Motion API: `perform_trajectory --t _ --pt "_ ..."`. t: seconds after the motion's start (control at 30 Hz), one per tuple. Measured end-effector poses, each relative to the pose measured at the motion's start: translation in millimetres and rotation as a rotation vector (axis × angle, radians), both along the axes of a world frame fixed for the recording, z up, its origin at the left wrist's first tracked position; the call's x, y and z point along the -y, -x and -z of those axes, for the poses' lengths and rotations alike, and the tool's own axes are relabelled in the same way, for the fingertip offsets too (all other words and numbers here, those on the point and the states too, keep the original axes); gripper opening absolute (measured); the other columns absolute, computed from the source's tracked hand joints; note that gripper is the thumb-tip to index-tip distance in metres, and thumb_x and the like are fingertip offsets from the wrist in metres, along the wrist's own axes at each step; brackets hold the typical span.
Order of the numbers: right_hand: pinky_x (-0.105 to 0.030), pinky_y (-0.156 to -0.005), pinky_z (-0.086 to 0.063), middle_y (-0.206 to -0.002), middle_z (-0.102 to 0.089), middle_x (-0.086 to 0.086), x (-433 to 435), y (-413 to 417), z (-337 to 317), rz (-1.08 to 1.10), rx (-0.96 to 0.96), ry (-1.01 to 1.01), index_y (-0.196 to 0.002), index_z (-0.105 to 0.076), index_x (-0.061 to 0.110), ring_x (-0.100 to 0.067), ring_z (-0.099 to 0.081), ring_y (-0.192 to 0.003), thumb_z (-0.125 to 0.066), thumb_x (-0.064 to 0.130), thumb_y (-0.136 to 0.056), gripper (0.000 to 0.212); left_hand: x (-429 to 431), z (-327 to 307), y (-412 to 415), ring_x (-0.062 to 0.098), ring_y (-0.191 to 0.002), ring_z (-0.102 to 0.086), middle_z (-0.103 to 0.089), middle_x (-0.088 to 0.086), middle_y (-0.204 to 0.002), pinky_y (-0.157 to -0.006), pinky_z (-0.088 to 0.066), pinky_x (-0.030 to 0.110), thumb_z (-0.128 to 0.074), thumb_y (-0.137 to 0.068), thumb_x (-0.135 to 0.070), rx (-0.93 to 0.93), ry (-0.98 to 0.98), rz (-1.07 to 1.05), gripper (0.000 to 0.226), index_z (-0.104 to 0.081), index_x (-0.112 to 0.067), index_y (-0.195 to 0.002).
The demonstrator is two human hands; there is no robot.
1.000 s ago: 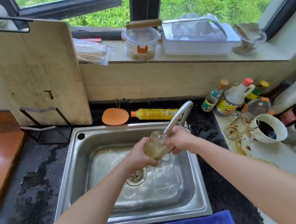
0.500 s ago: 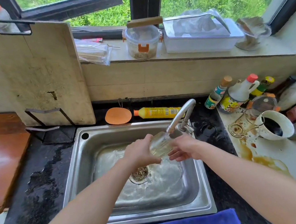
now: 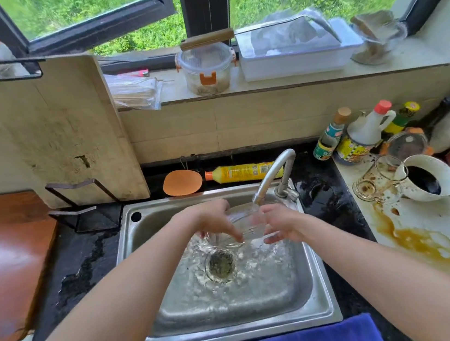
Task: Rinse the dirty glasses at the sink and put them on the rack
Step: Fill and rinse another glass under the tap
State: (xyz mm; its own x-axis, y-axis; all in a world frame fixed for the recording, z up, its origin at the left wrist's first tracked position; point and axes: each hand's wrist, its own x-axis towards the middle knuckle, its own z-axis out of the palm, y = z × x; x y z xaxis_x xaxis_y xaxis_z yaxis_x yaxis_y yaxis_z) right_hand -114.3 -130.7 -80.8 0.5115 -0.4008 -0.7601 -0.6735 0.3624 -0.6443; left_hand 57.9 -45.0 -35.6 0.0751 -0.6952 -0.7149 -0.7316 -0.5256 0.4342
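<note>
Down in front, sink point(image 3: 317, 295): steel, water splashing round the drain point(image 3: 220, 264).
faucet point(image 3: 273, 174): running, spout right above the glass point(image 3: 246, 223).
left hand point(image 3: 213, 219): fingers curled over the glass, gripping it.
right hand point(image 3: 281, 223): fingers mostly straight, just touching its right side.
glass: clear, kinda blurry, between both hands under the stream.

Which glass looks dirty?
The stained glass on the counter beside the white mug; the other glass, held under the tap, looks clear.
</note>
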Motion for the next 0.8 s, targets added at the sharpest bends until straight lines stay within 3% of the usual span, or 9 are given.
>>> perform_trajectory --t 0.07,0.13,0.23,0.3,0.43,0.5,0.6,0.7,0.8 --pt "-0.033 -0.074 -0.058 -0.111 -0.072 -0.007 1.0 0.8 2.0 0.01 0.035 -0.029 -0.116 -0.069 0.018 -0.022 -0.068 -0.098 -0.066 0.03 -0.092 0.026 -3.6 7.0 -0.6 0.017 -0.089 -0.062 -0.055 0.0 -0.116 -0.063 -0.057 0.033 -0.084 -0.07 -0.03 -0.136 0.036 -0.08 0.067 -0.046 -0.018 -0.124" --pt "-0.031 -0.071 -0.057 -0.106 -0.074 -0.008 2.3 1.8 2.1 0.041 0.041 -0.02 -0.11 -0.071 0.013 -0.021 -0.069 -0.091 -0.07 0.025 -0.089 0.024 -7.3 16.5 1.6 0.021 -0.092 -0.064 -0.061 0.003 -0.111 -0.075 -0.058 0.041 -0.084 -0.069 -0.019 -0.261 0.079 -0.178 0.058 -0.052 -0.02 -0.117" --pt "-0.029 -0.063 -0.057 -0.091 -0.07 -0.014 8.2 6.9 0.8 0.051 0.01 0.119 -0.092 -0.069 0.005 -0.021 -0.066 -0.075 -0.067 0.016 -0.093 0.012 -9.5 30.6 12.5 0.02 -0.1 -0.063 -0.061 0.003 -0.114 -0.088 -0.055 0.039 -0.083 -0.067 -0.011 -0.322 0.148 -0.221 0.062 -0.052 -0.02 -0.12" --pt "-0.024 -0.051 -0.054 -0.083 -0.066 -0.01 12.6 11.5 -4.4 0.022 -0.019 0.224 -0.089 -0.065 0.002 -0.017 -0.066 -0.06 -0.062 0.015 -0.096 0.015 -8.0 41.7 24.6 0.017 -0.105 -0.059 -0.057 0.001 -0.12 -0.09 -0.053 0.036 -0.081 -0.067 -0.012 -0.294 0.218 -0.219 0.074 -0.044 -0.021 -0.13" --pt "-0.023 -0.041 -0.045 -0.079 -0.063 -0.015 14.8 14.7 -13.5 0.018 -0.074 0.342 -0.098 -0.059 -0.007 -0.022 -0.072 -0.06 -0.055 0.013 -0.101 0.021 -4.2 59.4 48.8 0.017 -0.102 -0.059 -0.053 -0.002 -0.121 -0.078 -0.056 0.03 -0.083 -0.063 -0.008 -0.274 0.376 -0.354 0.092 -0.032 -0.027 -0.138" --pt "-0.024 -0.041 -0.045 -0.079 -0.063 -0.017 15.8 15.3 -17.0 0.035 -0.083 0.388 -0.102 -0.059 -0.006 -0.022 -0.071 -0.057 -0.055 0.013 -0.1 0.02 -2.2 66.1 52.1 0.015 -0.092 -0.061 -0.057 -0.001 -0.111 -0.069 -0.056 0.029 -0.083 -0.064 -0.009 -0.308 0.382 -0.428 0.075 -0.042 -0.023 -0.125" --pt "-0.023 -0.042 -0.047 -0.088 -0.066 -0.018 17.8 15.9 -19.9 0.05 -0.071 0.373 -0.113 -0.059 0.009 -0.023 -0.07 -0.058 -0.05 0.007 -0.1 0.016 -0.4 71.4 52.0 0.01 -0.084 -0.058 -0.058 -0.001 -0.103 -0.06 -0.046 0.022 -0.082 -0.067 -0.01 -0.312 0.382 -0.473 0.056 -0.046 -0.021 -0.109" --pt "-0.022 -0.04 -0.047 -0.076 -0.059 -0.015 20.3 11.9 -17.5 0.153 -0.104 0.303 -0.116 -0.059 0.006 -0.025 -0.063 -0.059 -0.044 0.005 -0.102 0.02 -4.3 73.7 54.3 0.015 -0.106 -0.057 -0.053 0.002 -0.128 -0.076 -0.055 0.025 -0.078 -0.07 -0.006 -0.327 0.449 -0.523 0.078 -0.039 -0.022 -0.135" --pt "-0.022 -0.037 -0.046 -0.082 -0.055 -0.021 22.3 3.8 -12.1 0.302 -0.114 0.136 -0.109 -0.058 -0.009 -0.029 -0.059 -0.064 -0.048 0.003 -0.1 0.018 -18.7 78.7 57.1 0.02 -0.127 -0.044 -0.031 0.0 -0.148 -0.092 -0.053 0.037 -0.077 -0.067 -0.009 -0.224 0.468 -0.413 0.109 -0.012 -0.033 -0.152"
